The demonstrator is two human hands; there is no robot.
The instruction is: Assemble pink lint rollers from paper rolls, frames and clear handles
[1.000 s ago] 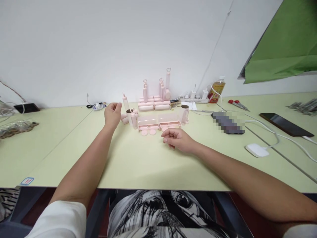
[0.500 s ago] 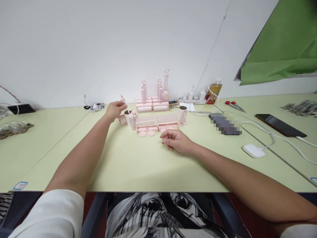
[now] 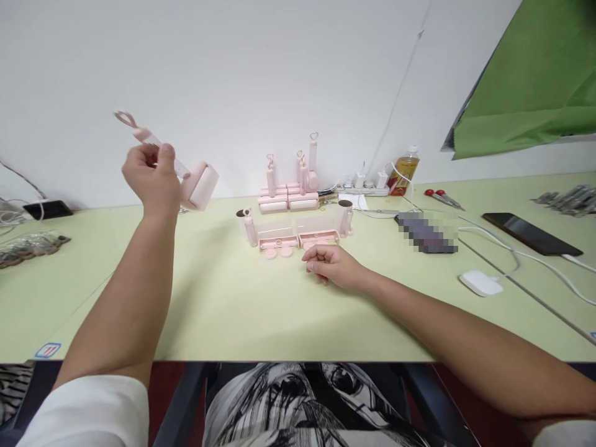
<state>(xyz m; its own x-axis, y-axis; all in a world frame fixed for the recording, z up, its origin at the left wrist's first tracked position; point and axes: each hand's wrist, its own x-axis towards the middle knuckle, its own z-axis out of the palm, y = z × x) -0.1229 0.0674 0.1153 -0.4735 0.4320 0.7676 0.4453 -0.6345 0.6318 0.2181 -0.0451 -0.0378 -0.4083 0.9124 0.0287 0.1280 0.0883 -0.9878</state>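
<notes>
My left hand [image 3: 153,174] is closed around the clear handle of a pink lint roller [image 3: 201,186], raised above the left of the table. Its heart-shaped loop points up and left, its roller head down and right. Resting on the table, my right hand [image 3: 333,266] has loosely curled fingers and no object visible in them. Just beyond it lie two pink open roller casings [image 3: 278,243] and round pink caps [image 3: 285,252]. Upright handles [image 3: 250,228] and cardboard-cored rolls [image 3: 345,217] stand at either side of the casings.
Several assembled pink lint rollers [image 3: 274,203] stand by the wall. To the right are a power strip [image 3: 367,190], a drink bottle [image 3: 405,172], a phone [image 3: 531,233], a white charger [image 3: 480,283] with cables and red-handled tools [image 3: 442,197]. Bagged parts [image 3: 32,247] lie far left.
My left hand has lifted the lint roller off the table, moving it up and left and tilting it. My right hand has stayed in place.
</notes>
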